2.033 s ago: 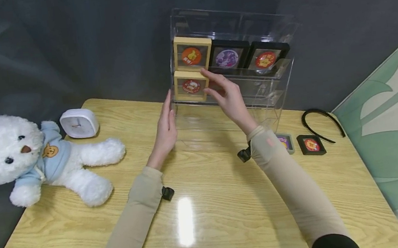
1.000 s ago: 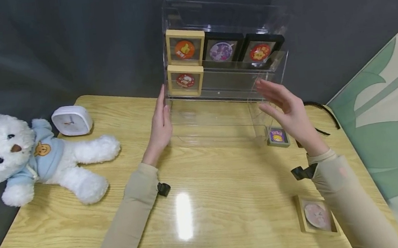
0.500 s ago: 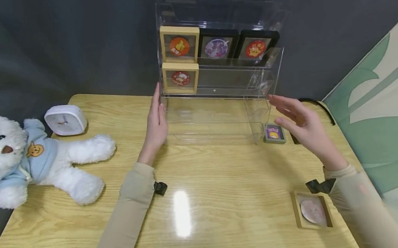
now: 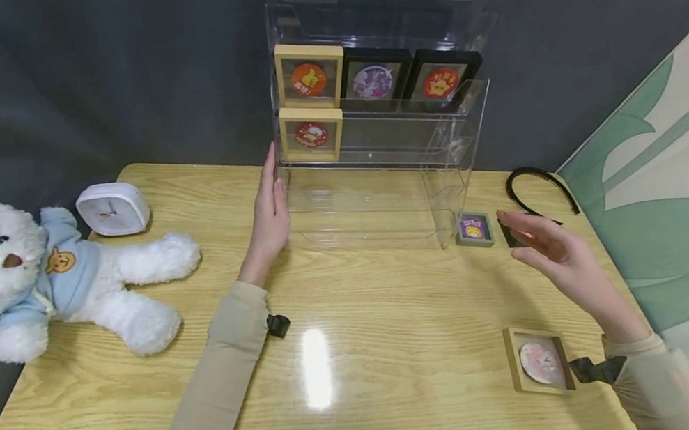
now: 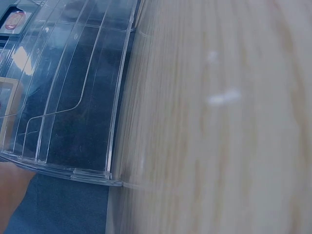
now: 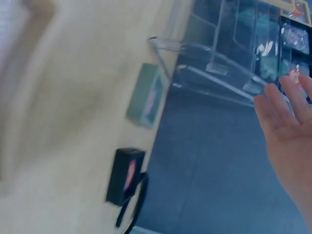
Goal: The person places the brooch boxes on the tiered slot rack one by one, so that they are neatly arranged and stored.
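Note:
My left hand rests with straight fingers along the left side of a clear acrylic display rack. On the rack's upper tier stand a light wood frame with an orange thumbs-up badge and two black frames, one with a purple badge, one with a red star badge. Another light wood frame with a red badge stands at the left of the tier below. My right hand, holding nothing, hovers over the table's right side, fingers loosely bent, partly covering a small black frame.
A green-grey frame lies beside the rack's right foot, with a black headband behind. A wooden frame with a pink badge lies at the front right. A white teddy bear and a white clock occupy the left.
My right hand has left the lower wood frame on the rack and moved right and toward me. My left hand has stayed at the rack's side. The view has shifted slightly.

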